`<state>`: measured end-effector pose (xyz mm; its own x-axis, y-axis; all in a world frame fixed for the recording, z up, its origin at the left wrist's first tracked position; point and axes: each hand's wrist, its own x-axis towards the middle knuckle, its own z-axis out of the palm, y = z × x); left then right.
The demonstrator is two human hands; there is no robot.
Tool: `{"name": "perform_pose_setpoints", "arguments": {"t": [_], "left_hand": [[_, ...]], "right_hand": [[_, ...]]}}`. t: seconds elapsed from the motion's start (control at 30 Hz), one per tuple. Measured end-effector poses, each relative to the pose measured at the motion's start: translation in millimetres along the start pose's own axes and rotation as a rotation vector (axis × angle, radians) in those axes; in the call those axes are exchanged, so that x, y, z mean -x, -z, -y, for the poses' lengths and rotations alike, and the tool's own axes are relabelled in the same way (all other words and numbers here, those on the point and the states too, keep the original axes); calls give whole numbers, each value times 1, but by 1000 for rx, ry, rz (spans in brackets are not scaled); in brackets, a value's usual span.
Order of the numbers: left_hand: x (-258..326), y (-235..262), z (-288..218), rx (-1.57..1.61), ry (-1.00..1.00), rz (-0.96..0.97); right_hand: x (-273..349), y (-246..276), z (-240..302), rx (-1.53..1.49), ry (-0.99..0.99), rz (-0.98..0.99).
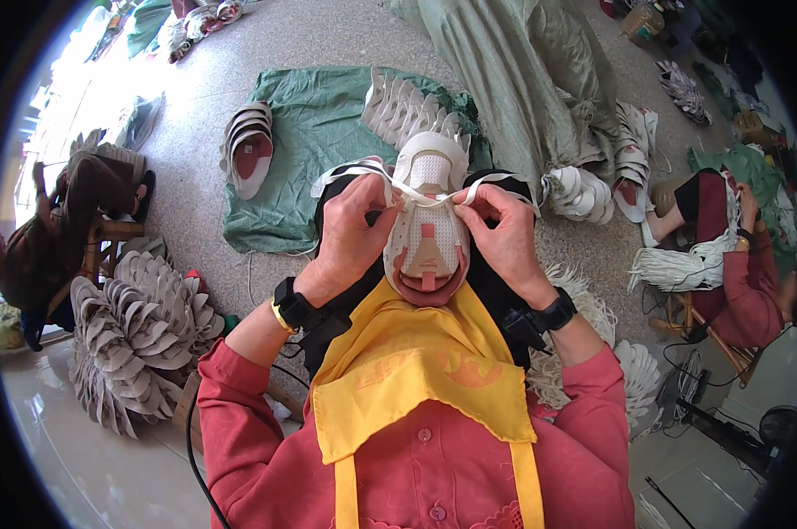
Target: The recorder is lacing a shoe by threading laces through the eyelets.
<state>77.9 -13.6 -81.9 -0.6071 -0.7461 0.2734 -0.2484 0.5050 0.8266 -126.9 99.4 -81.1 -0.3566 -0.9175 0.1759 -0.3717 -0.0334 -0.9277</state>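
A white and pink shoe upper [433, 242] rests over my lap, its toe pointing away from me and its pink collar toward me. A flat white shoelace [429, 197] runs across it between my hands. My left hand [356, 231] pinches the lace at the upper's left edge, and a loop of lace rises above its fingers. On the opposite edge my right hand [501, 236] pinches the lace between thumb and fingers, with a loose length trailing to the right. The yellow apron [416, 361] lies below the collar.
Beyond my knees, nested shoe uppers [407, 108] and another stack [249, 152] lie on a green sheet [279, 207]. A big pile of grey uppers [138, 339] stands at left. White lace bundles [583, 309] lie at right. People sit on both sides; one has laces [694, 264] over the lap.
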Motion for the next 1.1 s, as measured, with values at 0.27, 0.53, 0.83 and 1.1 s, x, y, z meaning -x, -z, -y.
{"name": "perform_pose_setpoints", "arguments": {"t": [0.27,0.53,0.83,1.1], "left_hand": [[-2,-3,-4,-84,34,35],[-3,-10,-9,135,219,-90],[1,-9,-6,-144,-129,-52],[10,-9,-18,-87,-71,76]], "right_hand": [[0,1,3,-10,-18,-8],[1,1,-14,-4,-65,-82],[7,6,11,297,242,29],[8,2,15,551,171,107]]}}
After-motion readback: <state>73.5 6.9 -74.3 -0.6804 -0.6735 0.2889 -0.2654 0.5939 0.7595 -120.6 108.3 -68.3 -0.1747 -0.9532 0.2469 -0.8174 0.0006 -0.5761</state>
